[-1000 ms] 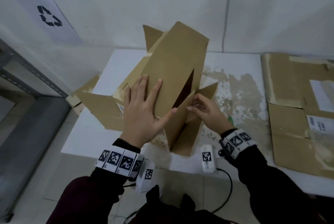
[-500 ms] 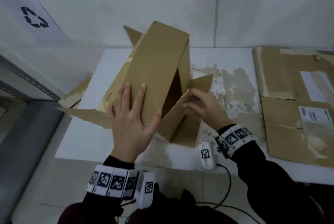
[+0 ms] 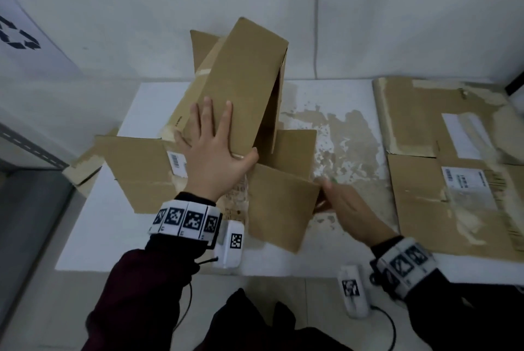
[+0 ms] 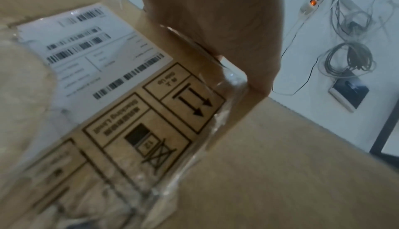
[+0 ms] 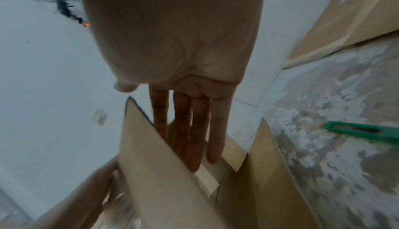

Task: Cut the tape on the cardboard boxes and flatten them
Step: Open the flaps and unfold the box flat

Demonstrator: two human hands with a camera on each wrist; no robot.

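An opened brown cardboard box stands tilted on the white table, its flaps spread out. My left hand lies flat on the box's sloping side, fingers spread and thumb along the lower edge. The left wrist view shows that thumb at a taped corner beside a shipping label. My right hand reaches behind the right edge of the near flap. In the right wrist view its straight fingers lie against that flap. A green cutter lies on the table to the right.
Flattened cardboard with labels covers the table's right side. The tabletop between has a worn, stained patch. A wall stands right behind the table. A power strip and cables lie on the floor. A recycling sign hangs at the left.
The near flap has swung down and outward toward me. My right hand has moved down and right to that flap's edge. My left hand stays flat on the box's side.
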